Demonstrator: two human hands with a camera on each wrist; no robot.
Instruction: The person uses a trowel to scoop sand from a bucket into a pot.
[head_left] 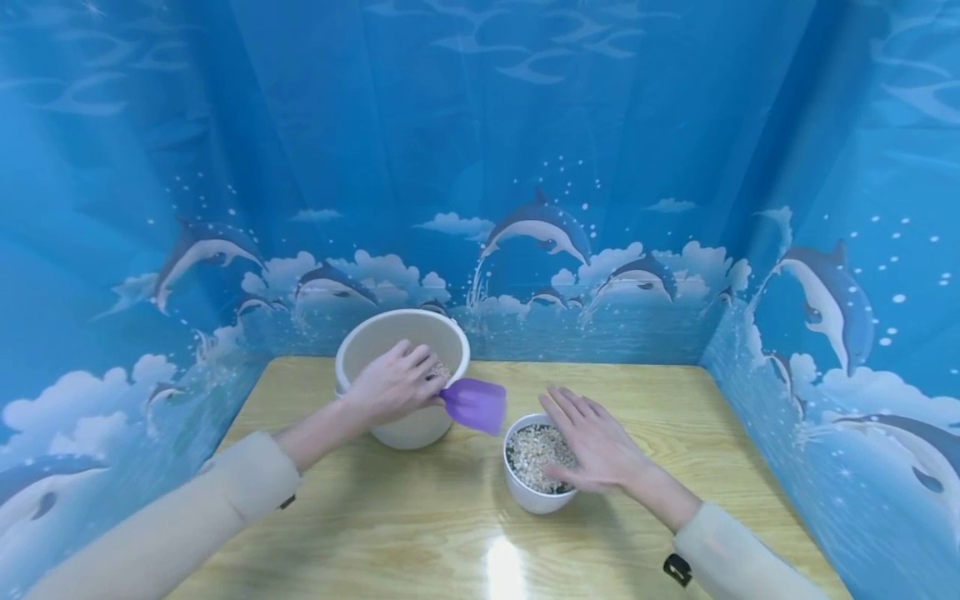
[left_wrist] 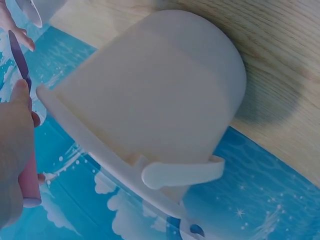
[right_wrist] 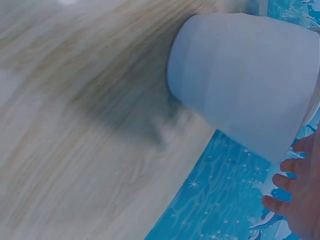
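At about ten o'clock on the wooden table (head_left: 360, 517), the left hand (head_left: 393, 385) curls round the handle of a purple scoop (head_left: 475, 405) at the rim of the large cream bucket (head_left: 401, 333), blade pointing toward the small white pot (head_left: 534, 493). At centre, that pot looks nearly full of pale gravel (head_left: 531, 454), so I judge the filling almost done. The right hand (head_left: 596, 446) lies flat, fingers spread, over the pot's three o'clock rim.

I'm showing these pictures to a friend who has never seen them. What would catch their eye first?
Probably the purple scoop, gripped by the left hand at the rim of the big cream bucket at the back of the wooden table. Next, the small white pot of pale gravel beside it, with the right hand lying flat over its top.
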